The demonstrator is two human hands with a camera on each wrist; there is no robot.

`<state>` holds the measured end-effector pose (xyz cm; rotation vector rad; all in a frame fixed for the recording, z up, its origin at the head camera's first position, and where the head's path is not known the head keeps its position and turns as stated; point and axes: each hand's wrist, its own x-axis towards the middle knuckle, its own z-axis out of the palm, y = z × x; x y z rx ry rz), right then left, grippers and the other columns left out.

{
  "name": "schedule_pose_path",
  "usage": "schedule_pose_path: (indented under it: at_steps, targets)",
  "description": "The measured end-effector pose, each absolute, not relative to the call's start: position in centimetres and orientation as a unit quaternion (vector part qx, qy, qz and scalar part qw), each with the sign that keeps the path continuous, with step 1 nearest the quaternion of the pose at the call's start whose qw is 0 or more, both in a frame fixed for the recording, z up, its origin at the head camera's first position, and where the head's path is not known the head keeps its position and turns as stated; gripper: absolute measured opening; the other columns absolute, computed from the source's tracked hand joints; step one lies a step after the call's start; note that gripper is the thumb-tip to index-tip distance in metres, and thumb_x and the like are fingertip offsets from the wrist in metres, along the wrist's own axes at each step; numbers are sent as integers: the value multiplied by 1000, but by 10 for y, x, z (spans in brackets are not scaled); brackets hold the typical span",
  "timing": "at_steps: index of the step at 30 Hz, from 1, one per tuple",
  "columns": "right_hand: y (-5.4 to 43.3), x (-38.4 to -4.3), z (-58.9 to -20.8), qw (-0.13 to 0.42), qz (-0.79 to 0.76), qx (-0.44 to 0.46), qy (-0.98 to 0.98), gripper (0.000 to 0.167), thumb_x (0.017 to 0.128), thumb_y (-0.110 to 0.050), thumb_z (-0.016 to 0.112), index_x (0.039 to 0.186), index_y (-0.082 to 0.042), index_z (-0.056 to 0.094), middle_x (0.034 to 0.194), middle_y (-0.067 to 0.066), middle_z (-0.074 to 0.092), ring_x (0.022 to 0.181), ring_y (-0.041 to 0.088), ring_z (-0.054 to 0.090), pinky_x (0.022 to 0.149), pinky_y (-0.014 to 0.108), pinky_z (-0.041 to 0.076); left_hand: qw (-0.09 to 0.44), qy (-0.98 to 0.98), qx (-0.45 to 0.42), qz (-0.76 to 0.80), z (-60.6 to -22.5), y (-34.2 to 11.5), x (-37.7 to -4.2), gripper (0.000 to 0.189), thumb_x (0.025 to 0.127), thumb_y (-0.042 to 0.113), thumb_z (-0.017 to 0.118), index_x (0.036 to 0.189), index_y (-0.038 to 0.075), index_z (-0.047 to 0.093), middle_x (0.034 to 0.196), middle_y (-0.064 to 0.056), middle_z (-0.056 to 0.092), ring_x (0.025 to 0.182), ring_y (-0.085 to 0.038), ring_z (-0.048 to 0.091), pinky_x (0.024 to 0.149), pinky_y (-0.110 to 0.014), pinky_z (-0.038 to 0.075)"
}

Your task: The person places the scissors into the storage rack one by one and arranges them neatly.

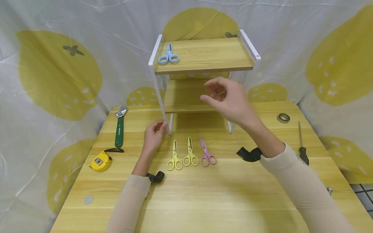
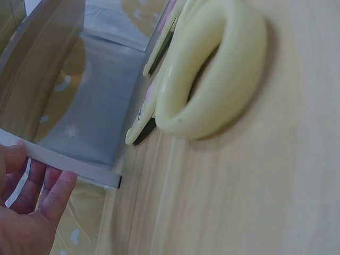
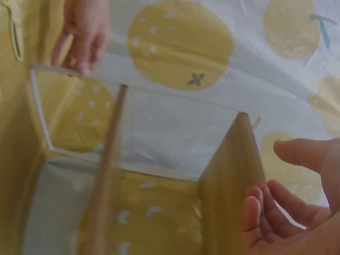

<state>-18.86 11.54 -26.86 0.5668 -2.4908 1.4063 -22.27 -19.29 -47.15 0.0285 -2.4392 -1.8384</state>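
Observation:
A small two-tier wooden shelf [image 1: 204, 53] with white side frames stands at the table's back. My left hand [image 1: 153, 134] grips the lower part of its left front leg [image 2: 79, 166], thumb on one side and fingers curled on the other. In front of the shelf's boards, my right hand [image 1: 234, 100] is raised, fingers loosely bent and nothing between them; the right wrist view shows its fingers [image 3: 273, 215] near the top board. Light-blue scissors [image 1: 169, 55] lie on the top board's left end. Two yellow scissors [image 1: 174, 155] and pink scissors [image 1: 205, 152] lie in a row before the shelf.
On the left are a green-handled adjustable wrench [image 1: 119, 129], a yellow tape measure [image 1: 100, 161] and a grey disc [image 1: 88, 200]. A tape roll [image 1: 283, 121], a screwdriver [image 1: 303, 155] and a small metal piece [image 1: 329, 191] lie right. A lemon-print curtain [image 1: 122, 19] hangs behind.

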Motion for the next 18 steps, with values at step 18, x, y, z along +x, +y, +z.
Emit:
schedule_pose_path:
  at_steps: [18]
  targets:
    - [148,-144,-430,-39,482,165,-860,56,85,-26,87,132,-7,64,121,11,70,105,31,64,82,41,62,36,-782,10,-622,-471,-190,-222,38,104,33,63,125,1,65,129,-21,67,126,-38,63,95,-24,62]
